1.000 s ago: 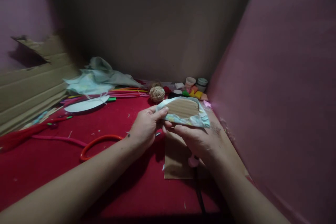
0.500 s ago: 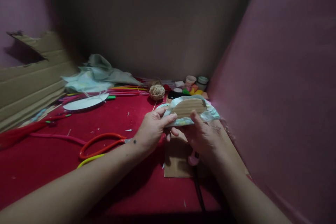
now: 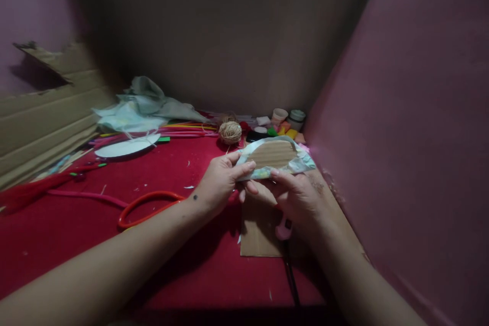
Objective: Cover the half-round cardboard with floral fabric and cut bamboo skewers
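Between both hands is a rounded piece of cardboard (image 3: 273, 155) with pale blue-green patterned fabric (image 3: 263, 172) folded over its edge. My left hand (image 3: 229, 173) grips its left end, thumb on the near edge and fingers underneath. My right hand (image 3: 298, 193) pinches the near edge right of the middle, thumb on the folded fabric; its other fingers are partly hidden below. Under the hands lies a flat cardboard sheet (image 3: 257, 237). A glue gun with a pink part (image 3: 283, 229) and a dark cord (image 3: 291, 277) sits by my right hand.
Orange-handled scissors (image 3: 148, 198) lie left of my left forearm on the red cloth (image 3: 183, 270). Farther back are a white oval (image 3: 126, 147), crumpled fabric (image 3: 141, 107), a twine ball (image 3: 229, 132) and small jars (image 3: 296, 118). Cardboard (image 3: 46, 117) stands at left; a pink wall (image 3: 412, 137) rises at right.
My right thumb has moved from over the cardboard face down to the folded fabric at the near edge. The left hand keeps its grip. The view has shifted slightly.
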Tool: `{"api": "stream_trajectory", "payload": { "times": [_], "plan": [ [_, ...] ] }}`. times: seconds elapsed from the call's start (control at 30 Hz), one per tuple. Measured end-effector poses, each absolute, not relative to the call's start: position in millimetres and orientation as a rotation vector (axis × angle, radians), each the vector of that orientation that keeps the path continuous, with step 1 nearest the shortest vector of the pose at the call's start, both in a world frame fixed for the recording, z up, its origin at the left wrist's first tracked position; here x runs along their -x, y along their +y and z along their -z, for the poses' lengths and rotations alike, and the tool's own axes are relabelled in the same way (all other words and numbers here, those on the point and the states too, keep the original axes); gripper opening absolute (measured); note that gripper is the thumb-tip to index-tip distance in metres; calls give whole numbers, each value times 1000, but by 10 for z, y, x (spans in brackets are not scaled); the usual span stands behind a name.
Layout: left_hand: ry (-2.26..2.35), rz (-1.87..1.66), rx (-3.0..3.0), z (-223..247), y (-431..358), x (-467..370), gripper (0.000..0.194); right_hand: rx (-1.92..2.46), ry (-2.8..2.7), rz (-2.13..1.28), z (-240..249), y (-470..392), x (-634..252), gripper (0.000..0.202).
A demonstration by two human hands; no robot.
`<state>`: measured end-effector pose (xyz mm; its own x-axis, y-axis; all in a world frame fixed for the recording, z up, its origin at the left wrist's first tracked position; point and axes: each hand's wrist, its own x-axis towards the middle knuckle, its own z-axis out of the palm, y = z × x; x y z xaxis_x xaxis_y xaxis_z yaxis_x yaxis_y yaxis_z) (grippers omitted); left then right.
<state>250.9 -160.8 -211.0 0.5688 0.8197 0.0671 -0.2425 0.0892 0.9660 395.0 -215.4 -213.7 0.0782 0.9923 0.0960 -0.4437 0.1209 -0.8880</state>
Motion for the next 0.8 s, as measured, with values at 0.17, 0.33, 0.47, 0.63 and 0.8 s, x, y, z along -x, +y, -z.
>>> {"api": "stream_trajectory", "payload": {
  "times": [0.17,0.33,0.47,0.63,0.8],
  "plan": [
    [648,-746,-1320,2076,-1556,-2491,23,773,-798,-1236,2174,-2111,-3959,30],
    [721,-974,-1365,2055,-1457,-2454,21,743,-794,-1214,2189,-2085,-3987,42],
    [533,-820,-1026,2051,-1403,-2464,35,724,-802,-1325,2213,-2119,-4000,43],
    [442,-677,-847,2034,-1434,-2526,28,720,-820,-1425,2234,-2141,-3974,42],
    [670,-1072,-1339,2026,-1504,-2536,27,696,-817,-1428,2237,-2118,-3949,38]
  ]
}}
